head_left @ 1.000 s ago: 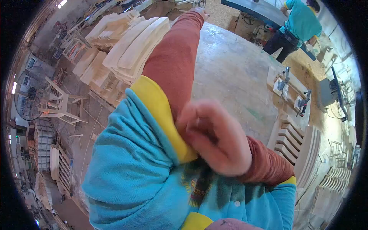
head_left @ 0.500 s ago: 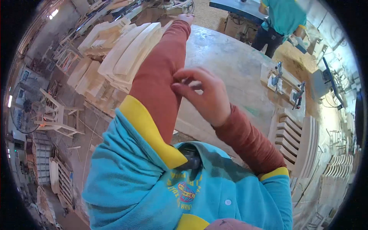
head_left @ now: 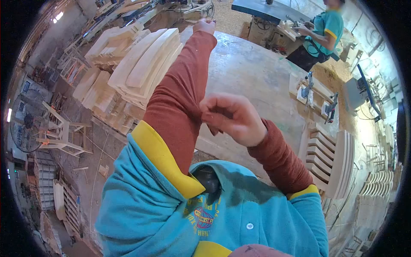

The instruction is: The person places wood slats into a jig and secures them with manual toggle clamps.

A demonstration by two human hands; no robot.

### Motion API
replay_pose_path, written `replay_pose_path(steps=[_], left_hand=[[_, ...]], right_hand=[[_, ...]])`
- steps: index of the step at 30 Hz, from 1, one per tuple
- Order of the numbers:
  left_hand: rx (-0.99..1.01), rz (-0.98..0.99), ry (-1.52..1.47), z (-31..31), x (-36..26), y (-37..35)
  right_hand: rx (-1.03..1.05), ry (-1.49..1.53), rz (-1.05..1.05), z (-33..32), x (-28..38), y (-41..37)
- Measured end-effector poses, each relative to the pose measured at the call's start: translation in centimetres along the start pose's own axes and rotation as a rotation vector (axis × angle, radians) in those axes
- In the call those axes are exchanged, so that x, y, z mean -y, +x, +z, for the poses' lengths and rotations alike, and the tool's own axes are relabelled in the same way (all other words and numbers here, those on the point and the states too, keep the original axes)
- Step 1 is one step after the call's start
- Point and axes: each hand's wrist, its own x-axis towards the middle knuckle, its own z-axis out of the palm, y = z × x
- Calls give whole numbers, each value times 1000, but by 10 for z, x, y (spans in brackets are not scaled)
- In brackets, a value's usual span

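Observation:
My left arm stretches forward over the table (head_left: 252, 55), in a reddish-brown sleeve (head_left: 182, 81) under a turquoise shirt with yellow cuffs. Its hand, my left hand (head_left: 204, 26), is closed into a fist beyond the table's far left corner; nothing shows in it. My right hand (head_left: 235, 120) pinches a fold of that left sleeve on the inner side near the elbow, thumb and fingers together. Creases run across the sleeve from the pinch. Close to the left arm lies a stack of curved pale wooden pieces (head_left: 143, 68).
On the table's right side sits a wooden jig with metal clamps (head_left: 308, 90). Slatted curved wooden parts (head_left: 321, 154) stand nearer on the right. A wooden chair frame (head_left: 64, 132) is on the floor at left. A co-worker (head_left: 327, 32) stands by a blue-topped machine (head_left: 261, 10).
My right hand has moved slightly down and to the right, drawing the left sleeve's cloth out into creases. The co-worker has turned and now has both hands at the machine.

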Motion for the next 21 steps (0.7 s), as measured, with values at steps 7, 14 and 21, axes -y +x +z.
replay_pose_path(steps=[7, 14, 21], left_hand=[[68, -500, -1135, -20, -12, 10], [-83, -612, -1490, -16, -5, 10], [-77, -625, -1830, -41, -18, 8]], right_hand=[[-225, -195, -6, 8, -21, -8], [141, -337, -190, 3, -26, -9], [406, -216, -157, -17, -2, -14]])
